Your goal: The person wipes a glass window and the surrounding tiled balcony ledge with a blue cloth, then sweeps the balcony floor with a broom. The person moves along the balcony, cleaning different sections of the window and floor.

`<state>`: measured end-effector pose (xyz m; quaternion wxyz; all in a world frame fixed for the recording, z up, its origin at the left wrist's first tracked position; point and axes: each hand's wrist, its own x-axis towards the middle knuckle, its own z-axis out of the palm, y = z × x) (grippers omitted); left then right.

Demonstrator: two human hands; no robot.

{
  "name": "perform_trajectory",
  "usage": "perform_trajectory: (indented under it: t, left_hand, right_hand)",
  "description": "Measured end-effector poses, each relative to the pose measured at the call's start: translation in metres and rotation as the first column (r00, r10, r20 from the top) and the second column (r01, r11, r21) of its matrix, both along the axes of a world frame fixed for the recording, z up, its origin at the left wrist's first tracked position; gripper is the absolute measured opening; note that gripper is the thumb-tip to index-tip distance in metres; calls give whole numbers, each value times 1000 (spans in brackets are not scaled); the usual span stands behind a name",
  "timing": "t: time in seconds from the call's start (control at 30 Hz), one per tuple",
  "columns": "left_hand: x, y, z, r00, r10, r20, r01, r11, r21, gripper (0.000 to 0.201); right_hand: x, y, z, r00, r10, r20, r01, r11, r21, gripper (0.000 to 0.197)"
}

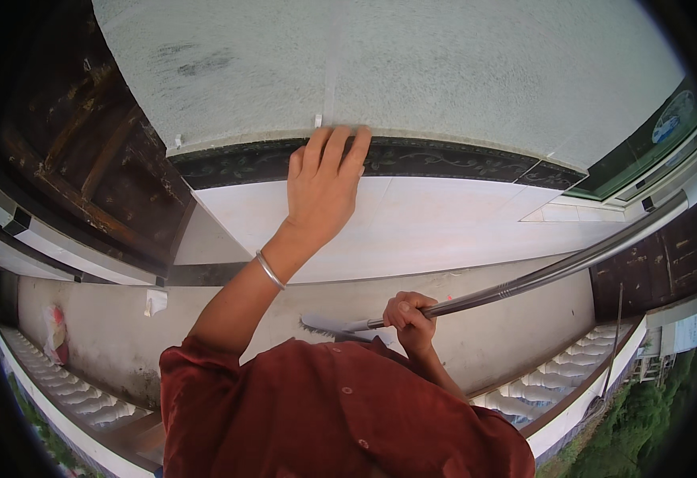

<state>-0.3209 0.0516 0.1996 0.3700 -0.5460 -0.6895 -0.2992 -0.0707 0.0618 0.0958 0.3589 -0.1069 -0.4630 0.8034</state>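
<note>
My left hand (326,175) reaches up to the wall, fingers stretched out and resting over the dark patterned tile border (444,162). It holds nothing, and a silver bangle (270,271) circles that wrist. Lower down, my right hand (410,312) is wrapped round the metal handle (555,271) of a broom. The handle slants up to the right, past the window. At its lower end, by my chest, is the broom's pale head (328,323) with dark bristles; my shirt hides part of it.
Grey rough plaster (412,72) covers the upper wall, above white tiles (444,207). A dark wooden door (93,151) stands left, a green-framed window (643,155) right. White paper (156,302) and a red-and-white bag (56,334) lie on the concrete floor (109,334). White balusters (523,398) edge the balcony.
</note>
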Motion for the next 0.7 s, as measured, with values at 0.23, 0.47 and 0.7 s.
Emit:
perform_trajectory:
  t: [0.23, 0.47, 0.7]
  left_hand:
    - [0, -3, 1, 999, 45, 12, -44, 997, -71, 57]
    - [0, 3, 3, 994, 94, -49, -94, 996, 5, 58]
    - [-2, -3, -2, 991, 108, -80, -107, 994, 9, 49]
  right_hand:
    - [-48, 19, 5, 995, 91, 39, -93, 995, 44, 41]
    - [-96, 64, 4, 973, 231, -26, -227, 969, 99, 39]
    - [-120, 87, 0, 933, 359, -16, -350, 920, 177, 39]
